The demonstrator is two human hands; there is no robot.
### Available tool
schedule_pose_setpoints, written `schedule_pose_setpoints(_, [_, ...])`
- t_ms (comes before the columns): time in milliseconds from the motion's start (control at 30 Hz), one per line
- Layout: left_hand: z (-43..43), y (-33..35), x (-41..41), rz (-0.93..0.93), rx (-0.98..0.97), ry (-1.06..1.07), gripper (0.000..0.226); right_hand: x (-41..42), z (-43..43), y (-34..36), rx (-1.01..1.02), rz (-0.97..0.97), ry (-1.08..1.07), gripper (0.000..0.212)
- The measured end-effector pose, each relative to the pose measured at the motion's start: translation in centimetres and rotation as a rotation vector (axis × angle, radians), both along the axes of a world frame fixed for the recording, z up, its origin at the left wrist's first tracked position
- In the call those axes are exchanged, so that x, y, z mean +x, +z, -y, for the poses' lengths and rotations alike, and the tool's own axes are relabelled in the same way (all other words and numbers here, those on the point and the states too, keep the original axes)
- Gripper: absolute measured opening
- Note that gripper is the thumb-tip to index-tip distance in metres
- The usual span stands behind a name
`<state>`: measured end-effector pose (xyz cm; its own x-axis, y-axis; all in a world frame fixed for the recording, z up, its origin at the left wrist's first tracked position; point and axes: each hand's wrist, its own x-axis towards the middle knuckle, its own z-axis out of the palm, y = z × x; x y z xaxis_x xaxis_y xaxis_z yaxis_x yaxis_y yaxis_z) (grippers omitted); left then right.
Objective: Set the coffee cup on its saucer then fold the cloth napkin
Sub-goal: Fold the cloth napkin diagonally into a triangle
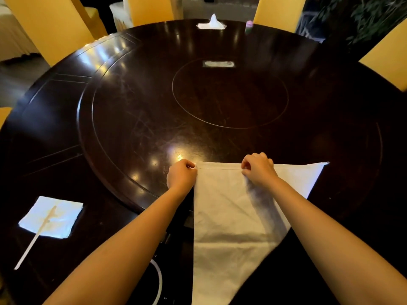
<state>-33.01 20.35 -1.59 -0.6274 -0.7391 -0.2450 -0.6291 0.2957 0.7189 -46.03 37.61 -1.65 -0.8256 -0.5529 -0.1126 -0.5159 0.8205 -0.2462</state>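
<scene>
White cloth napkin [229, 216] lying on the dark round table [132, 119], partly folded; left hand [181, 175] and right hand [257, 169] are pinching its far hem. Fold well by aligning edges before creasing.

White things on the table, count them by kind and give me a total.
Cloth napkin: 1
Paper napkin: 1
Stick: 1
Tissue box: 1
Label at the table's centre: 1
Partly hidden white rim, near edge: 1
Total: 6
</scene>
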Motion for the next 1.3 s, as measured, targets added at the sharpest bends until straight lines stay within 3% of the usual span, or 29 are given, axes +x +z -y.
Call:
schedule_pose_setpoints(267, [0.1,0.0,-0.6,-0.049,0.013,-0.042,0.009,-0.9,0.1,-0.1,0.028,0.048,0.030,0.006])
schedule_pose_setpoints(467, [0.1,-0.1,-1.2,-0.094,-0.020,-0.044,0.008,-1.4,-0.5,0.2,-0.043,-0.042,0.040,0.008])
schedule_pose_setpoints(967, [-2.0,-2.2,-3.0,0.008,-0.459,-0.089,0.021,-2.0,-2.2,-0.7,-0.124,-0.227,-0.001,0.011])
schedule_pose_setpoints(1033, [-3.2,-1.7,-3.0,-0.069,-0.534,-0.137,0.026,-0.8,-2.4,0.0,-0.230,-0.254,-0.006,0.015])
schedule_pose_setpoints(1100, [-4.9,-1.6,-2.7,-0.196,-0.574,-0.295,0.026,1.7,-2.6,0.1,-0.372,-0.173,0.142,0.020])
schedule_pose_setpoints(1133, [-5.6,-1.8,-2.5,-0.212,-0.571,-0.384,0.027,3.2,-2.7,-0.3,-0.353,-0.090,0.261,0.028])
schedule_pose_setpoints(1200, [-6.7,-2.9,-1.8,-0.087,-0.537,-0.524,0.041,5.3,-3.6,-1.6,-0.129,0.027,0.464,0.048])
schedule_pose_setpoints(1300, [-6.7,-5.0,-1.0,0.105,-0.589,-0.596,0.058,4.3,-6.5,-3.5,0.068,0.004,0.399,0.062])
